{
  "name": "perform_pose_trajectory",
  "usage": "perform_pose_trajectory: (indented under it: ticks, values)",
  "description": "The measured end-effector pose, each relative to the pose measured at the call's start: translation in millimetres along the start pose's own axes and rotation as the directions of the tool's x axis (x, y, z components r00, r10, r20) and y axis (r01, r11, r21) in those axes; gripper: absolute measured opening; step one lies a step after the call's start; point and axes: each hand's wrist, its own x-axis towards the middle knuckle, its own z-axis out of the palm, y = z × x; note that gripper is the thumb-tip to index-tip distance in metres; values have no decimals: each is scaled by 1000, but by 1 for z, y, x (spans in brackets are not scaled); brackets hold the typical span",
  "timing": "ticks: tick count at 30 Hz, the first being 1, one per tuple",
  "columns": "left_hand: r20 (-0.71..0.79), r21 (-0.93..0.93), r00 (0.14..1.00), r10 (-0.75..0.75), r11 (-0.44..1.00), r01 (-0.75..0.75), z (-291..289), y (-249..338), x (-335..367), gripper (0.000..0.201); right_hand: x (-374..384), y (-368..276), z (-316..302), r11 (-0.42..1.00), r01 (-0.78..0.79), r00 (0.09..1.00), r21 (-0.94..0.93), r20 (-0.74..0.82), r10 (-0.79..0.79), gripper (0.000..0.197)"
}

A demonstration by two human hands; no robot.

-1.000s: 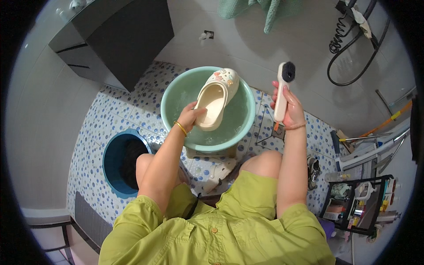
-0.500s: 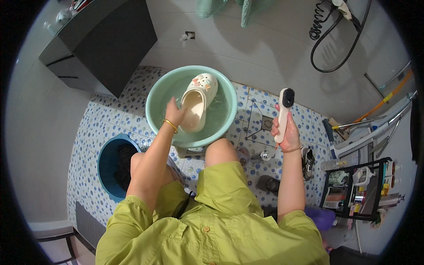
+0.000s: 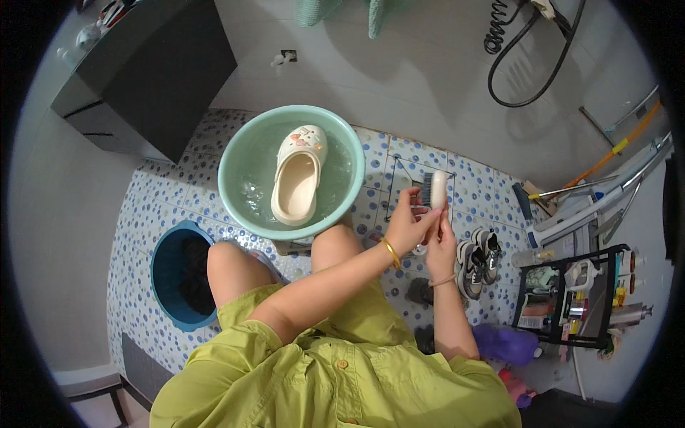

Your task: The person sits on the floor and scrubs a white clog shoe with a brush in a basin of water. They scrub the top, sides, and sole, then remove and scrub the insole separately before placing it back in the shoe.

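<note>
A scrub brush point(image 3: 439, 188) with a white body and dark bristles stands upright above the floor at my right, bristles facing left. My right hand point(image 3: 442, 248) is closed around the lower part of its handle. My left hand point(image 3: 409, 225) meets it there, fingers curled against the handle just under the bristles; the exact grip is partly hidden. Left of my hands, a cream clog point(image 3: 295, 191) with coloured charms on its toe rests in the water of a pale green basin point(image 3: 225, 178). No hand touches the clog.
A blue bucket point(image 3: 160, 285) with dark cloth stands by my left knee. Grey-and-black sneakers point(image 3: 471, 269) sit beyond my right forearm, near a black rack point(image 3: 524, 299) of bottles and a purple jug point(image 3: 503, 344). A dark cabinet point(image 3: 157, 71) juts out at the far left.
My left hand has left the clog and crossed right to the brush. My right hand has lowered the brush, turning its bristles leftward. The clog has straightened slightly in the basin.
</note>
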Motion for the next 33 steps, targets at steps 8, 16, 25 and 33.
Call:
perform_pose_trajectory:
  ticks: [8, 16, 25, 33]
  values:
    - [192, -523, 943, -271, 785, 332, 2, -10, 5, 46, -14, -3, -6, 809, 305, 945, -503, 56, -322, 65]
    - [237, -497, 901, -363, 752, 434, 4, -45, 8, 47, 2, 37, -34, 999, 18, 999, -35, -43, -20, 27]
    - [305, -288, 798, -520, 748, 598, 4, -44, 3, 35, 17, 66, -60, 999, -46, 984, -23, -175, 41, 19]
    - [316, -148, 866, -388, 881, 449, 3, -50, 1, 32, 20, 54, -43, 993, 6, 993, 117, -117, 8, 29]
